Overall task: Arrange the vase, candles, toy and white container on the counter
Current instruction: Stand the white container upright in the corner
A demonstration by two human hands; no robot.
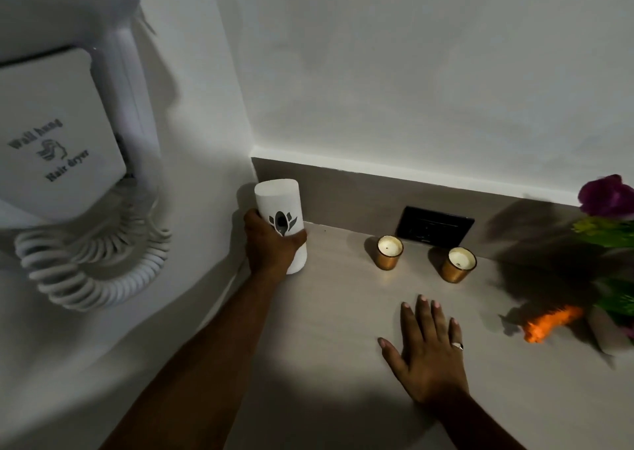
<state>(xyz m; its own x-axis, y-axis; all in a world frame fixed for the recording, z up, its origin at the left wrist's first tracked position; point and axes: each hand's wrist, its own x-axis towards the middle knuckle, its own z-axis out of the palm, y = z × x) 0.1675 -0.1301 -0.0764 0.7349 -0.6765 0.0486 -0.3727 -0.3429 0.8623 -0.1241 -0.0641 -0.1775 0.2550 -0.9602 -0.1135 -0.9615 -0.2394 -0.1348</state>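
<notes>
The left hand (271, 243) is wrapped around the lower body of the white container (280, 223), which stands upright on the bench (326, 329) in the far left corner, close to both walls; the thumb crosses its front just below a dark flower-shaped mark. Whether the container's base fully rests on the bench cannot be told, as the hand covers part of it. The right hand (425, 357) lies flat, palm down, on the bench at centre near, fingers spread wide and holding nothing; a ring shows on one finger. Two candles in gold-coloured holders stand upright at the far side of the bench, the left candle (389, 252) and the right candle (458, 264) set apart from each other, both in front of a dark wall socket (435, 226) on the upstand. An orange toy (550, 322) lies on the bench at the right, blurred, just beside the vase (609, 333), whose body is cut by the right edge of the view; purple and green flowers (605, 209) rise from it. A white wall-hung hair dryer (61, 140) with a coiled cord is fixed to the left wall, well apart from the candles.
</notes>
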